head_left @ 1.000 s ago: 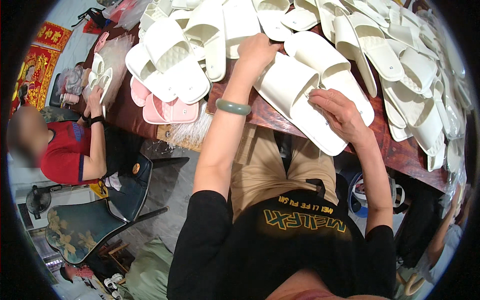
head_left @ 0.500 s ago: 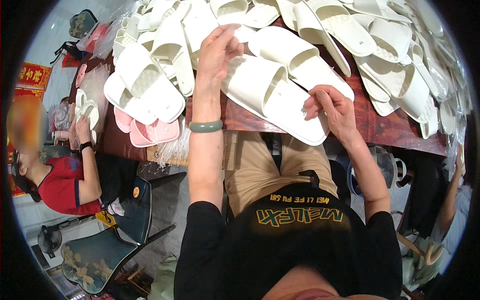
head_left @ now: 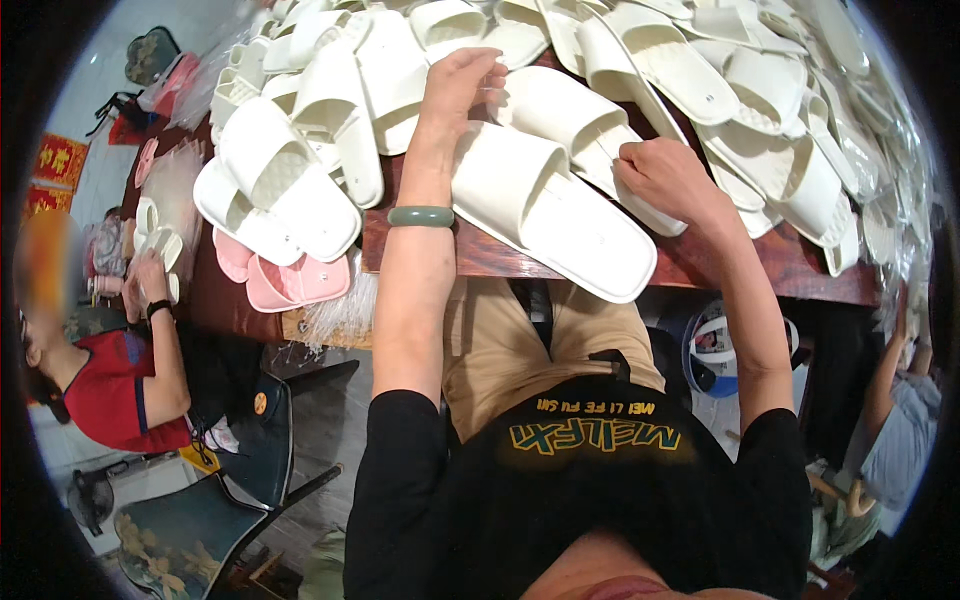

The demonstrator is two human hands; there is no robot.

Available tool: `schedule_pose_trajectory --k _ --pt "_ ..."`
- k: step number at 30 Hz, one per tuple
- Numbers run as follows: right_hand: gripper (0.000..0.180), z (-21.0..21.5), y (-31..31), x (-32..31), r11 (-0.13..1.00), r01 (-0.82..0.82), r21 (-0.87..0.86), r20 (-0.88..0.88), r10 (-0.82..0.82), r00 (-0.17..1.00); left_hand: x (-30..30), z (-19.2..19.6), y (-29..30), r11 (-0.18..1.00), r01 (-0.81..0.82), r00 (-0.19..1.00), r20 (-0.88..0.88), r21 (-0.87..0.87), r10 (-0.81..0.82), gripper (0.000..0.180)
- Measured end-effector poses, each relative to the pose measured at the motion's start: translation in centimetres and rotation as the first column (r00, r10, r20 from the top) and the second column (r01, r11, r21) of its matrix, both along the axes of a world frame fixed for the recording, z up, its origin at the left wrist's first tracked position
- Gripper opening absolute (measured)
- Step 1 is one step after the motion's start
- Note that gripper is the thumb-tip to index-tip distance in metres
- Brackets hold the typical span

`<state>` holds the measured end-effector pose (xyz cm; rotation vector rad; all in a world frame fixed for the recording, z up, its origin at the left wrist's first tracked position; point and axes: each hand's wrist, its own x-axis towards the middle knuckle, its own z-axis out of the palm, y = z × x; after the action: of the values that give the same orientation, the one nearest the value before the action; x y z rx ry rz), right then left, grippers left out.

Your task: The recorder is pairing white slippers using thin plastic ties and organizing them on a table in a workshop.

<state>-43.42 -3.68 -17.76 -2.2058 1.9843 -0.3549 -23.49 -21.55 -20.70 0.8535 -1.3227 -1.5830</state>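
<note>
Two white slide slippers lie side by side at the table's front edge. The near slipper (head_left: 580,225) has its heel end jutting over the edge; the far slipper (head_left: 560,105) lies behind it. My left hand (head_left: 462,88) is beside their toe ends, fingers curled. What it holds, if anything, is hidden. My right hand (head_left: 672,178) is closed in a fist over the far slipper's footbed. A thin pale line seems to run from it toward that slipper's strap; I cannot make out what the fingers hold.
Many white slippers (head_left: 755,85) cover the back and right of the dark red table (head_left: 790,268). At left are a white pair (head_left: 285,190), pink slippers (head_left: 300,283) and clear threads (head_left: 338,312). A co-worker in red (head_left: 125,385) handles slippers; another person (head_left: 895,430) is at right.
My right hand has moved from the near slipper's heel to over the far slipper, its fingers closing into a fist. My left hand stays by the toe ends. The view has shifted slightly.
</note>
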Motion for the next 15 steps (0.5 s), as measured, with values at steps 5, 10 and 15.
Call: schedule_pose_trajectory --k 5,10,15 --pt "0.022 -1.5 -3.4 0.8 0.983 -0.022 -0.182 0.040 0.030 0.999 1.2 1.0 -1.0 0.997 -0.069 0.947 -0.314 0.032 0.076 0.022" --pt "0.016 -4.0 -5.2 2.5 0.932 0.125 -0.341 0.292 -0.021 0.956 1.9 1.8 1.0 0.995 0.099 0.992 0.082 -0.028 -0.096 0.022" --pt "0.016 -5.6 -5.8 1.6 0.962 0.213 -0.173 0.281 -0.159 0.946 -2.2 -5.1 -2.3 0.910 0.339 0.910 0.329 -0.237 -0.253 0.020"
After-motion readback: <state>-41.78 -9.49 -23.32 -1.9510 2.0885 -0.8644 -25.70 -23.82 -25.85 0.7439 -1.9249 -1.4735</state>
